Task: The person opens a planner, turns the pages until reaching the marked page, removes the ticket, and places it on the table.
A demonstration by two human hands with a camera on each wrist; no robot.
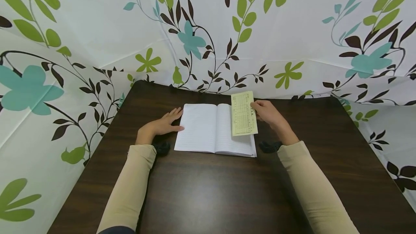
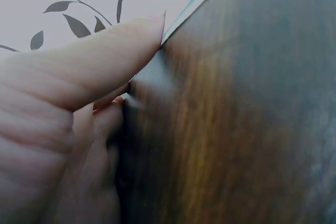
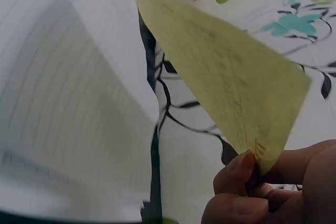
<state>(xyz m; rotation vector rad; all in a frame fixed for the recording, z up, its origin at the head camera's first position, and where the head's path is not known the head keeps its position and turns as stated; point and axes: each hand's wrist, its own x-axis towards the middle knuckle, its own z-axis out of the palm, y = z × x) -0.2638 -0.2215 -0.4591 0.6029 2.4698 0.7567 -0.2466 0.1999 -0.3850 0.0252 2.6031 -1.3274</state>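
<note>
An open notebook with ruled white pages lies flat on the dark wooden table. Over its right page hangs a yellow printed slip of paper, raised so that it casts a shadow on the page in the right wrist view. My right hand pinches the slip by its right edge between thumb and fingers; the slip slants up from that grip. My left hand is spread on the table at the notebook's left edge, thumb at the page border.
The brown table runs toward the person in front of the notebook. A white cloth printed with leaves and flowers hangs behind and along both sides. Dark bands sit at the wrists by the sleeves.
</note>
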